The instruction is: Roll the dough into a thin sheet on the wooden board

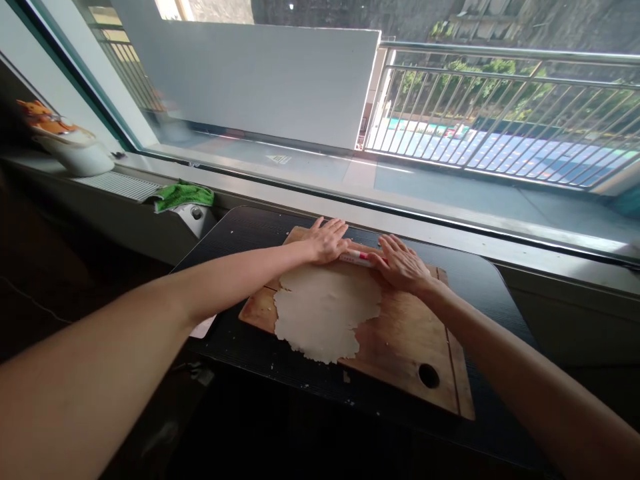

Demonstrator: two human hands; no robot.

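A thin, ragged-edged sheet of pale dough [327, 310] lies on a wooden cutting board [400, 340], partly overhanging its near left edge. Across the dough's far end is a slim white cylinder with red markings [357, 257], used like a rolling pin; its ends are hidden beneath my palms. My left hand [327, 240] rests on its left end, fingers stretched out toward the window. On the right end lies my right hand [403, 263], palm down with fingers extended. Neither hand is wrapped round the cylinder.
The board sits on a black table [240, 233] with scattered crumbs. Beyond it runs a window sill [400, 227] below a large glass pane. A green cloth [185, 195] hangs over a ledge at left, near a white pot [83, 153] with an orange toy [45, 117].
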